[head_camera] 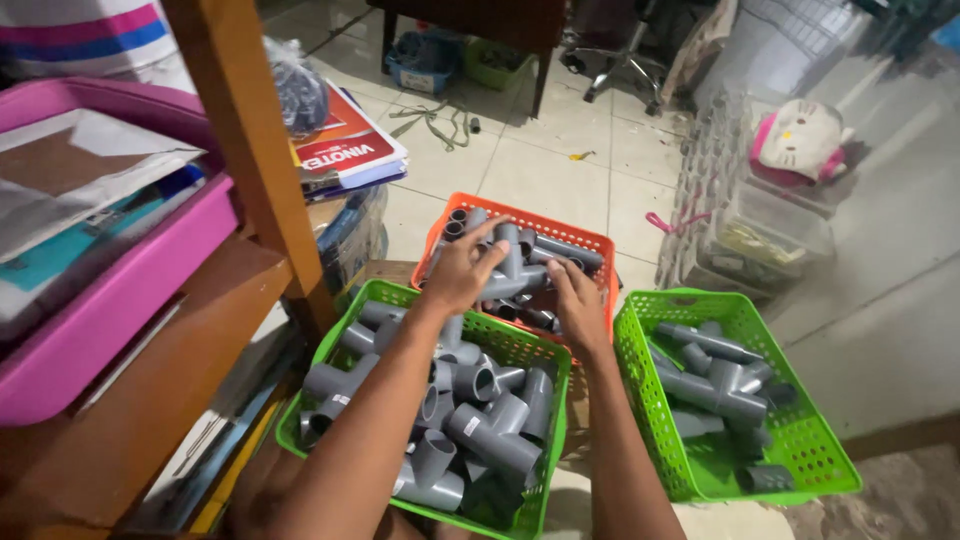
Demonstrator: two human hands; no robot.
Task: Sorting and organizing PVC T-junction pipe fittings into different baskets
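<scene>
Both hands reach into the orange basket [596, 243]. The left hand [462, 272] clamps a grey pipe fitting [508, 262]; the right hand [578, 305], just beside it, hides its fingertips, grip unclear.

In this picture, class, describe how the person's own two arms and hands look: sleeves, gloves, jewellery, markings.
Both arms are bare along all of their visible length; no sleeve shows. The left hand and right hand wear no gloves. No watch, bracelet or ring can be made out, and no markings or tattoos show. Upper arms lie outside the picture, so short sleeves cannot be ruled out.
</scene>
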